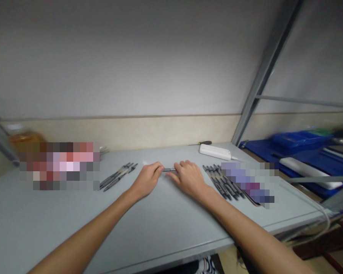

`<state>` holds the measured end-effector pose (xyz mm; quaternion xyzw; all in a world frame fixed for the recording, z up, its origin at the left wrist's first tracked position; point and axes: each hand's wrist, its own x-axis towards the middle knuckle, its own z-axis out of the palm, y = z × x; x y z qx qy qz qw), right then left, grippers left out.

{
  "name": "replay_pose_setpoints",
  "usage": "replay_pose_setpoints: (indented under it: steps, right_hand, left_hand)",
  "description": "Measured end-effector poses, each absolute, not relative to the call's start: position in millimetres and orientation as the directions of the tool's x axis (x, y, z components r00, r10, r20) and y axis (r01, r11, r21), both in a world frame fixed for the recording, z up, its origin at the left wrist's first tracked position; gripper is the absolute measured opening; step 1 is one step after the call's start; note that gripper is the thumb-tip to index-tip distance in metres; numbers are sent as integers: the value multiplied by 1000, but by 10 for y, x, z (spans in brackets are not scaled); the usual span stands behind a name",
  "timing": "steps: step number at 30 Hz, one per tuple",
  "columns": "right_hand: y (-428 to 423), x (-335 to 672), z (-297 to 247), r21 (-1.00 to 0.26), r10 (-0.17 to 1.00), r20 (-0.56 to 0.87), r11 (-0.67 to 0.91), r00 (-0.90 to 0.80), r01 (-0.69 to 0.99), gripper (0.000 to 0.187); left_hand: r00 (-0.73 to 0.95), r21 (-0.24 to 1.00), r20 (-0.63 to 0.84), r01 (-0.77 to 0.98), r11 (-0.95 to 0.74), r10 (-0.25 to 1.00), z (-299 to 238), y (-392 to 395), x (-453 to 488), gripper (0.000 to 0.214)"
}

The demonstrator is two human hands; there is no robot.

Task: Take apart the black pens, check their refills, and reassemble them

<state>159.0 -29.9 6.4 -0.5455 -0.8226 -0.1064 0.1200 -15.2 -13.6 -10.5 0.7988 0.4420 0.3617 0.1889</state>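
Note:
Between my two hands a grey pen (168,169) lies level, a little above the grey table (160,220). My left hand (151,176) is closed around its left end, and my right hand (189,177) grips the other end with thumb and fingers. Most of the pen is hidden by the fingers. To the left of my left hand lies a small group of similar pens (118,176). Several more pens (224,182) are lined up side by side, slanting, to the right of my right hand.
A white power strip (215,152) with a cable lies at the back right, near a screwdriver (205,143). Pixelated areas cover items at the left and right. Metal frame posts (263,72) stand at the sides. A blue tray (297,139) sits beyond the table's right edge.

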Motion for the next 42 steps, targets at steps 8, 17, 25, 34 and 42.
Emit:
replay_pose_setpoints:
  steps: [8,17,25,34,42]
  right_hand:
    - [-153,1712,-18,-238,782,376,599,-497,764,29]
    - [-136,1758,26,-397,763,502,622,-408,675,18]
    - [-125,1833,109,-660,889,272,450,-367,601,43]
    - [-52,1840,39,-901,903,211,328,-375,284,24]
    - [-75,1846,89,-927,932,153,251,-329,280,39]
  left_hand:
    - [252,910,303,210,-358,919,-185,0,-309,24]
    - [149,969,232,56,-242,961,-112,-76,-237,28]
    - [86,973,232,-33,-230,969,-178,18,-303,26]
    - [97,974,221,-75,-214,971,-171,-13,-281,28]
    - [82,974,214,-93,-206,973,-164,-7,-274,30]
